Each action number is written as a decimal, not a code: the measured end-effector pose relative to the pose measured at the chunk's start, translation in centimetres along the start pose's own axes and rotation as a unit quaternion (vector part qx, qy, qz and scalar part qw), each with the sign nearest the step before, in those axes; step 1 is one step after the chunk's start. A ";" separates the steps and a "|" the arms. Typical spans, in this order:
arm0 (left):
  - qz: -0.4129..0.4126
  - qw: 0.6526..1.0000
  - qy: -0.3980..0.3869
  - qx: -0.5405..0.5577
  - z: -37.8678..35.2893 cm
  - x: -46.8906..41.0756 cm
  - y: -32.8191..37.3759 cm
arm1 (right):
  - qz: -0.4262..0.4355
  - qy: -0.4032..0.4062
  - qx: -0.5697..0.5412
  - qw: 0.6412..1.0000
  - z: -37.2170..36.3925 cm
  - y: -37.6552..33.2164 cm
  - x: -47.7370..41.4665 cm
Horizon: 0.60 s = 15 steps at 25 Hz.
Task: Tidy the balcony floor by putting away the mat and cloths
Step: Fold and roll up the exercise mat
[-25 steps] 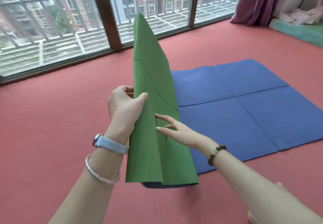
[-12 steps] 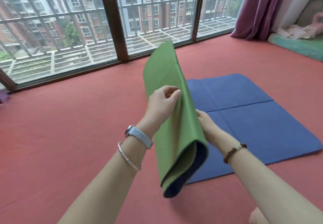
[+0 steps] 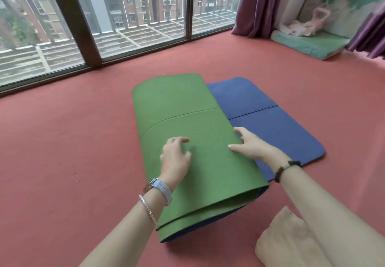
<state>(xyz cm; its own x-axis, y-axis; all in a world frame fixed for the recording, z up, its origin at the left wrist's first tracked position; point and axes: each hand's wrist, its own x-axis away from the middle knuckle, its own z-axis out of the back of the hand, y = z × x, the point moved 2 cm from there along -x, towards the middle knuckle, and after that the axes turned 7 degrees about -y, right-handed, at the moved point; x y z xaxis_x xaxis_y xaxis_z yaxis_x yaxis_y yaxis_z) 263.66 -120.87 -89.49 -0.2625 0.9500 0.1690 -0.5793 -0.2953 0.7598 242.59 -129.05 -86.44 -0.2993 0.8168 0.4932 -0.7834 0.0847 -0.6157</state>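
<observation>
The folded mat (image 3: 193,121) hides some right hand (image 3: 253,149) fingers.

Red carpeted floor (image 3: 62,141) below the window (image 3: 135,17): at centre, a folded mat (image 3: 183,100), green side lying over blue; far right, a pale green pad (image 3: 308,45) by the wall.

We take this for an enclosed balcony in an upper-floor home. Red carpet (image 3: 62,152) covers the floor. From 10 to 12 o'clock, dark-framed barred windows (image 3: 145,37) look onto apartment blocks (image 3: 133,0). At 1 o'clock hangs a purple curtain (image 3: 258,6). At 2 o'clock a green pad (image 3: 308,44) lies below a painted wall (image 3: 343,2), with crumpled pale cloths (image 3: 295,28) on it.
</observation>
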 end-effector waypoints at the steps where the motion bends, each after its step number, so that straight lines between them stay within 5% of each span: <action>1: 0.067 0.997 0.023 -0.026 0.1 -0.4 -1.5 | -0.001 0.006 -0.008 1.000 -0.4 0.9 -0.7; 5: 0.291 0.956 -0.001 0.044 1.2 -1.3 -7.3 | -0.008 0.047 -0.113 0.992 -1.2 3.7 -3.4; 8: 0.308 0.939 -0.023 0.151 -0.2 -1.9 -10.0 | 0.015 0.095 -0.165 0.982 -1.9 4.7 -5.4; 15: 0.323 0.931 0.023 0.169 -1.6 -2.5 -11.1 | 0.196 0.162 -0.203 0.946 -1.5 3.2 -7.9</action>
<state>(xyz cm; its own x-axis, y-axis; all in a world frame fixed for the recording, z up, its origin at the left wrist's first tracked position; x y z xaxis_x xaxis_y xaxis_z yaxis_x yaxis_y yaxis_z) 269.54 -120.14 -99.36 -0.5089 0.5782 0.6378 -0.0158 -0.7470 0.6646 243.27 -134.41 -93.22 -0.2902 0.9570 0.0048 -0.3540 -0.1027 -0.9296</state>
